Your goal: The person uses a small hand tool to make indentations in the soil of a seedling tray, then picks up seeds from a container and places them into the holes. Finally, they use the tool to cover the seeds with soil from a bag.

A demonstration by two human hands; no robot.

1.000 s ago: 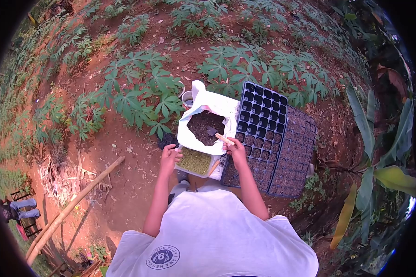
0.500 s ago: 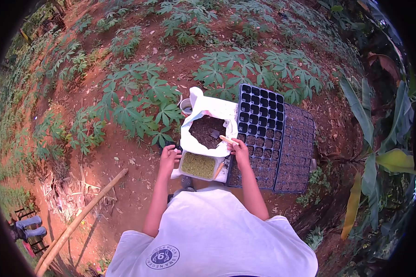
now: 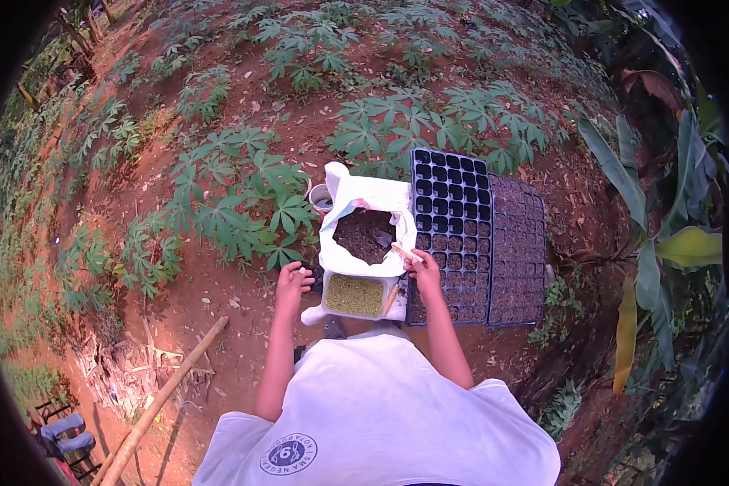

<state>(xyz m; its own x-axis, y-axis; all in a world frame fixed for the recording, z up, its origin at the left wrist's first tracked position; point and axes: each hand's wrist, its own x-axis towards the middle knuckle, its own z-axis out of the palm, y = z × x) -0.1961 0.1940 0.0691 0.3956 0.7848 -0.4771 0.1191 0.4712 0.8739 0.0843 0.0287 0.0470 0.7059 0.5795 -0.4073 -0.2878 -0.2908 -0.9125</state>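
the right hand (image 3: 426, 273) grips the wooden-handled trowel (image 3: 407, 253), whose blade has shifted towards the three o'clock rim of the white bag (image 3: 344, 261), over dark soil (image 3: 360, 235), while the left hand (image 3: 293, 281) hovers seemingly empty, fingers loosely curled, at eight o'clock.

The bottom edge cuts off the shirt (image 3: 381, 405); a distant person (image 3: 74, 433) is partly hidden.

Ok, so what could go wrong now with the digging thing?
Soil might fall from the trowel into the open tub of green grains, right beside the sack. The sack's floppy rim could also fold inward. And the right hand might lose its grip on the thin handle.
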